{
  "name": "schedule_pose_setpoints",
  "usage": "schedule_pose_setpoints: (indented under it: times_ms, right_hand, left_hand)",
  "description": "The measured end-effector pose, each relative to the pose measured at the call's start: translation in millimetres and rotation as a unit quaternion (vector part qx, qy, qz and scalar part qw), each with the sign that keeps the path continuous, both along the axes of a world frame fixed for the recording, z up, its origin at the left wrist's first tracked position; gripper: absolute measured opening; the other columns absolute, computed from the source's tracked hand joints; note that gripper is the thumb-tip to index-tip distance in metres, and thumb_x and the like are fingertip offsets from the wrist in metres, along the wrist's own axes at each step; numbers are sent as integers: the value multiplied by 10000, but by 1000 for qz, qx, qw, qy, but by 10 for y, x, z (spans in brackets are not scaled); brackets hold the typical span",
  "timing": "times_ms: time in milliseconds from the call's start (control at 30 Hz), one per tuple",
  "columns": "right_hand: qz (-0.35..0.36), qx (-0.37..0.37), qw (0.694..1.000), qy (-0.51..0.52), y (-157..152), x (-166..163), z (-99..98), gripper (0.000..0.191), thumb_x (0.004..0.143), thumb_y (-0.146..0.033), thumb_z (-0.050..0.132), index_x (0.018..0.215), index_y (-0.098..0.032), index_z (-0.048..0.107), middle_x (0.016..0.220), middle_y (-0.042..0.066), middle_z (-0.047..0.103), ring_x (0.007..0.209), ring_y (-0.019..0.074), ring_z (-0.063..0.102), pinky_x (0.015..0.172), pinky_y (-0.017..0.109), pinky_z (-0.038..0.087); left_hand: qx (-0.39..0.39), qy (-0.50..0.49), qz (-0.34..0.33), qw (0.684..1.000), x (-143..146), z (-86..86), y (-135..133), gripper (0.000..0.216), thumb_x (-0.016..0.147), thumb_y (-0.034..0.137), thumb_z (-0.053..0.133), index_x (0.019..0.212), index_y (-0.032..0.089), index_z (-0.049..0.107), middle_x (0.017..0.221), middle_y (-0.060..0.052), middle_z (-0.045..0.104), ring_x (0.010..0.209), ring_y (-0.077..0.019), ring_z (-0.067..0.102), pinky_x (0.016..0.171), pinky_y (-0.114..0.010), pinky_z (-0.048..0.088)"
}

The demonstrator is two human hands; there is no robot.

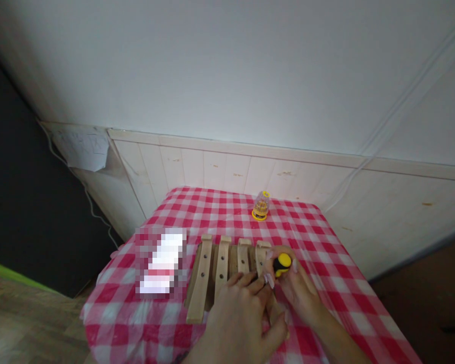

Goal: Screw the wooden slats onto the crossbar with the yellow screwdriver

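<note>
My right hand (pixel 293 285) is wrapped round a screwdriver (pixel 283 263) with a black and yellow handle. Its tip is hidden behind my fingers, over the rightmost of several light wooden slats. The slats lie across a darker wooden board (pixel 210 285), with dark screw heads showing in them; one bare slat (pixel 199 293) is at the left end. My left hand (pixel 242 313) rests palm down over the right-hand slats, its fingertips beside the right hand's fingers. Whether those fingertips pinch something small between them is hidden.
A clear, yellow-based container of screwdriver bits (pixel 260 207) stands at the back of the table. A blurred-out white object (pixel 163 263) lies left of the board. A red and white checked cloth (pixel 212 207) covers the table, which stands against a panelled wall (pixel 227 169).
</note>
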State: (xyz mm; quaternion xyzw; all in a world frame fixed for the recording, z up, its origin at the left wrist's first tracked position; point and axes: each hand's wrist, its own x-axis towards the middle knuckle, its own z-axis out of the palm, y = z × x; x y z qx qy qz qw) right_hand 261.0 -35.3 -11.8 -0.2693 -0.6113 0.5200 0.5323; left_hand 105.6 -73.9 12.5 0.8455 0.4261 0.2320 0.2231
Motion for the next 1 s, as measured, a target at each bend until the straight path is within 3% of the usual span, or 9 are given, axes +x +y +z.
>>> schedule_pose_setpoints:
  times_ms: [133,233,333,467,567,800,1000]
  right_hand:
    - [10,68,997,-23,-28,19,82,309,1058,-566,481,1163,-298,594,875,30,656,756,211,614,765,384,538]
    - [31,82,996,-12,-47,2,121,237,1067,-533,484,1163,-319,526,881,25,673,717,202,605,730,374,547]
    - [26,72,997,-3,-43,-17,83,237,1055,-540,513,1150,-323,521,804,0,637,640,181,541,642,323,507]
    - [25,6,999,32,-18,-17,-20,428,1029,-680,413,1140,-303,581,742,1,590,621,196,528,624,339,502]
    - [25,-20,999,36,-8,1,-55,426,1064,-628,370,1134,-287,616,739,8,585,633,201,540,633,346,509]
    - [17,109,994,-1,-20,19,82,217,1093,-485,459,1215,-357,584,901,8,666,748,174,622,732,339,549]
    - [7,149,989,-16,-40,-29,154,156,1094,-454,477,1219,-389,544,754,-31,637,614,148,563,581,255,528]
  left_hand:
    - [8,5,9,1000,4,14,-2,246,876,267,631,1033,161,787,1071,-103,798,1037,-333,735,1037,-525,538]
    - [2,11,6,1000,8,32,2,230,874,253,624,994,149,790,1036,-111,802,1017,-329,740,1038,-529,536]
    - [-1,10,3,1000,8,40,6,215,865,235,630,972,141,790,1040,-112,800,1029,-328,736,1040,-524,533]
    - [-6,15,1,1000,2,30,6,181,862,231,637,927,147,784,1007,-107,796,1027,-328,731,1020,-518,541]
    - [-9,12,0,1000,0,18,6,217,865,238,634,986,141,786,1044,-112,794,1042,-331,727,1027,-530,537]
    - [9,9,7,1000,5,6,-5,239,868,250,638,1019,146,790,1057,-107,796,1003,-334,734,1009,-541,550]
    - [20,14,8,1000,8,-30,23,191,866,280,658,937,165,792,976,-99,808,974,-327,746,994,-512,560]
